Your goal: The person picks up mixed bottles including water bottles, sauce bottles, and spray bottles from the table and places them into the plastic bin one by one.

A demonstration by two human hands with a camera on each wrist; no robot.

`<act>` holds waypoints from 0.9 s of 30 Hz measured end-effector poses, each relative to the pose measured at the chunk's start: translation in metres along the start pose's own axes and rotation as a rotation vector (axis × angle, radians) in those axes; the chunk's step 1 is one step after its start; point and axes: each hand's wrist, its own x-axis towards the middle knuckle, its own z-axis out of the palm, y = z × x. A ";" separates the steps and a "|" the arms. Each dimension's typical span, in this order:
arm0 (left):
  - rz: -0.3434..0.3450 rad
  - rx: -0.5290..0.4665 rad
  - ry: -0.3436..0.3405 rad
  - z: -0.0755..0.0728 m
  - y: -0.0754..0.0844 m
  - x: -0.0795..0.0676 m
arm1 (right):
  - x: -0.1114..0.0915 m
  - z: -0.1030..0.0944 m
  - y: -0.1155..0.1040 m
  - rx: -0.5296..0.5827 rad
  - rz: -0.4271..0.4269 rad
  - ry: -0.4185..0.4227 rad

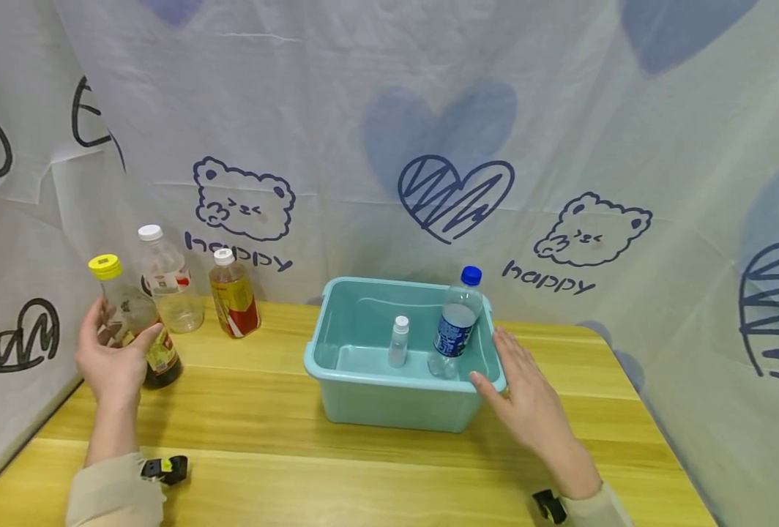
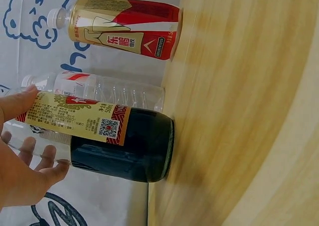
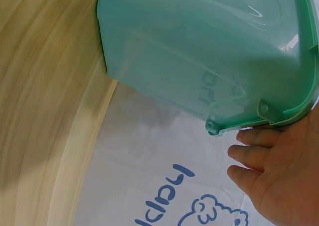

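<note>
My left hand [image 1: 116, 359] curves round a dark sauce bottle [image 2: 144, 146] with a yellow cap and a yellow-red label, thumb along one side and fingers on the other. The bottle stands at the table's left, dark liquid in its lower part. Right behind it is a clear bottle [image 1: 173, 293] with a white cap. My right hand [image 1: 528, 399] rests at the right rim of a teal plastic bin [image 1: 389, 402], fingers extended along the outside and thumb at the front corner. Inside the bin are a blue-capped bottle [image 1: 455, 329] and a small white-capped bottle [image 1: 399, 344].
A drink bottle [image 1: 233, 296] with a gold and red label stands upright between the sauce bottle and the bin. The wooden table [image 1: 264, 468] ends at a printed white cloth [image 1: 337, 146] behind and on both sides.
</note>
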 end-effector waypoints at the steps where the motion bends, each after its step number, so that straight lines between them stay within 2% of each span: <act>1: 0.001 0.001 -0.002 0.000 0.000 0.000 | 0.000 0.000 0.000 0.000 -0.001 0.001; 12: 0.061 0.096 -0.005 0.004 0.012 -0.006 | 0.001 -0.001 0.000 0.004 -0.005 -0.003; 18: 0.103 0.093 0.004 0.007 0.024 -0.014 | 0.000 0.001 0.000 0.003 -0.006 -0.003; 27: 0.215 0.114 0.005 0.019 0.038 -0.026 | -0.001 -0.001 -0.001 0.000 0.002 -0.009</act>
